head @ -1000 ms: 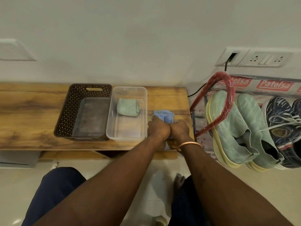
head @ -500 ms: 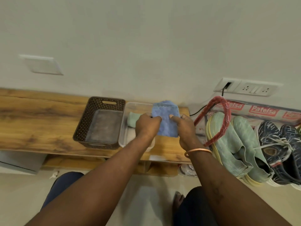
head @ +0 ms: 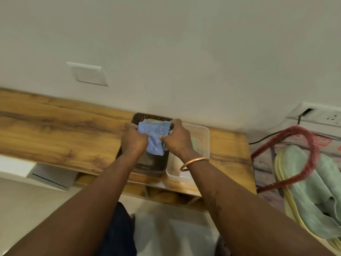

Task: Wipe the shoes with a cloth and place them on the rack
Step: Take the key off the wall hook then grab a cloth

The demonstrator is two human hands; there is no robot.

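Shifted leftward since half a second ago, the blue cloth (head: 154,137) hangs over the brown basket (head: 147,168) rather than the clear tub (head: 201,137). The left hand (head: 133,139) and right hand (head: 178,140) each have a grip curled tight on an upper corner. It is probably best kept stretched flat, then carried right to the green shoes (head: 317,191) by the red rack (head: 311,145). A wooden tabletop (head: 55,133) meets a pale wall.
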